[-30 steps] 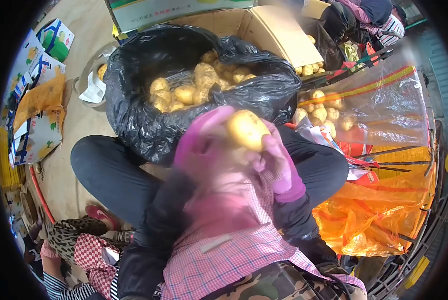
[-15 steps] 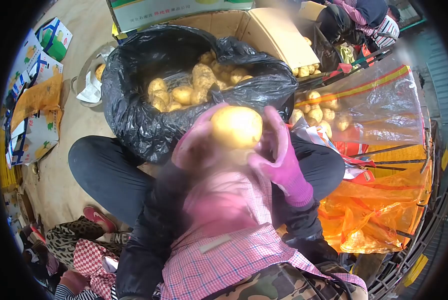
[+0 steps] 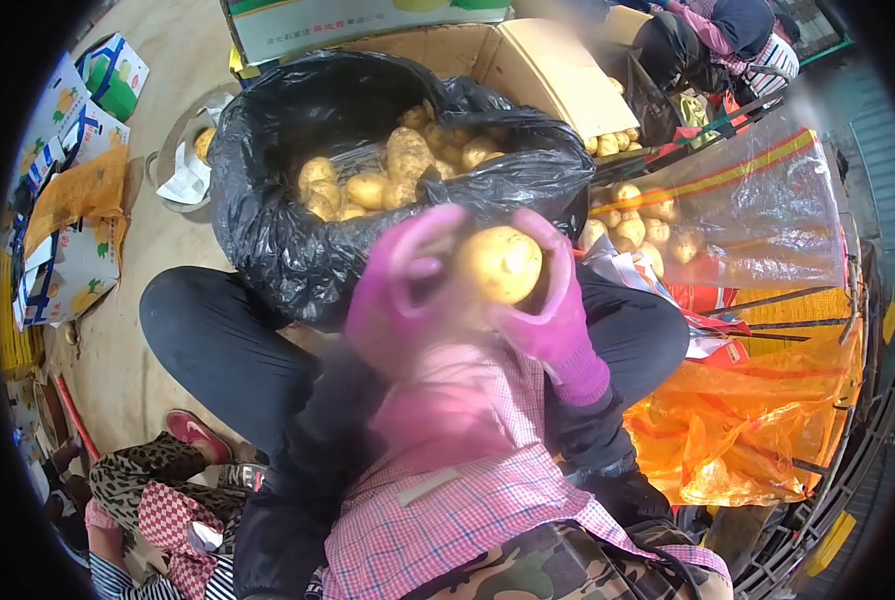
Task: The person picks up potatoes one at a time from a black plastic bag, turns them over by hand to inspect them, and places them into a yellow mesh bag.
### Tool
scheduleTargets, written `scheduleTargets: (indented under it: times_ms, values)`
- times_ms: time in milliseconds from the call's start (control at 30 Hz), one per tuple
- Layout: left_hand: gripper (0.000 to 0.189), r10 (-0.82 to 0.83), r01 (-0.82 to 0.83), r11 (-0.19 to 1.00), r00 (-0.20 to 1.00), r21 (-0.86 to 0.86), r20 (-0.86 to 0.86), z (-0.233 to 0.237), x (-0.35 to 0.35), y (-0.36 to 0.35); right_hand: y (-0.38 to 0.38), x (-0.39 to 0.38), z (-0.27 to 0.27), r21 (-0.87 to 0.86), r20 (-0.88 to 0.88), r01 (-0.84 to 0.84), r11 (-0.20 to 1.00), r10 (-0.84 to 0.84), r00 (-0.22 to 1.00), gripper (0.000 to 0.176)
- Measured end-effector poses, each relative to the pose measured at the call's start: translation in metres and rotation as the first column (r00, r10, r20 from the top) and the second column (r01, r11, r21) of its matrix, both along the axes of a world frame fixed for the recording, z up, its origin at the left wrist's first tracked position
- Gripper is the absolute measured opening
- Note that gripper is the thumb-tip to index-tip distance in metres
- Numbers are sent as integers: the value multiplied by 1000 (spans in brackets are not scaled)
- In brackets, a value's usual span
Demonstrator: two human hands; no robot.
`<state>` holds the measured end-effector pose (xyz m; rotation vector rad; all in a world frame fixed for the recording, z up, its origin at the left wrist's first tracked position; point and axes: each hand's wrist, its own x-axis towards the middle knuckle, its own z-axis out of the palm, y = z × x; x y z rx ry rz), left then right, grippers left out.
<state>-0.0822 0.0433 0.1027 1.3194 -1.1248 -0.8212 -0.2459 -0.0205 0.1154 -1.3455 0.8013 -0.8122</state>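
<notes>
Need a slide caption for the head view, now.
Gloved right hand holds a potato beside the open left hand, near a black bag of smaller-looking potatoes.

A pale yellow potato (image 3: 506, 265) shows in the purple-pink gloved right hand (image 3: 556, 325); the left hand (image 3: 393, 295) matches. Beyond the grip, a black bag (image 3: 283, 250) surrounds yellow-brown potatoes (image 3: 368, 189); to the grip's lower right, mesh (image 3: 743, 430) is bright orange. Below, pink-and-white checked cloth (image 3: 438, 540) meets green-brown camouflage fabric (image 3: 528, 570).
</notes>
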Motion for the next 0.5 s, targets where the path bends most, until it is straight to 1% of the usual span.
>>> scheduleTargets:
  times_ms: [33,67,133,167,200,233,300,333,400,433,467,500]
  values:
    - [45,-1,18,996,983,-89,184,7,-4,0,-1,0,-7,-92,-64,0,996,-6,998,93]
    - [44,16,51,983,932,-174,362,11,-7,0,-1,0,-10,-185,-126,-6,983,-18,992,91]
    - [43,62,6,986,916,-168,396,-4,2,-1,0,-3,-2,-6,35,-60,998,60,998,88]
    - [43,54,-22,995,938,-95,342,-11,12,-5,1,-5,3,41,82,-76,996,72,994,87]
    - [40,79,-66,996,960,-56,269,-14,13,-7,2,-7,8,89,129,-92,992,80,988,86]
    - [38,110,-108,994,975,-18,193,-12,14,-10,3,-8,12,99,140,-92,991,78,987,85]
    - [35,66,-55,995,987,-77,146,-2,2,-6,1,-10,9,-172,-44,-87,981,80,996,83]
    - [33,46,-33,994,991,-105,124,3,-4,-5,-3,-12,1,-434,-232,-131,891,29,972,82]
    - [34,77,25,972,904,-233,421,1,-2,-8,-6,-15,-4,-610,-356,-206,765,-33,934,81]
    - [35,99,55,960,852,-276,513,2,4,-10,-5,-17,-3,-571,-321,-194,798,1,947,80]
    - [33,20,47,985,923,-163,385,-5,9,-10,-6,-17,-5,-539,-239,-176,824,51,970,80]
    - [32,-24,38,998,971,-52,237,-12,15,-9,-7,-17,-7,-505,-153,-163,848,98,983,80]
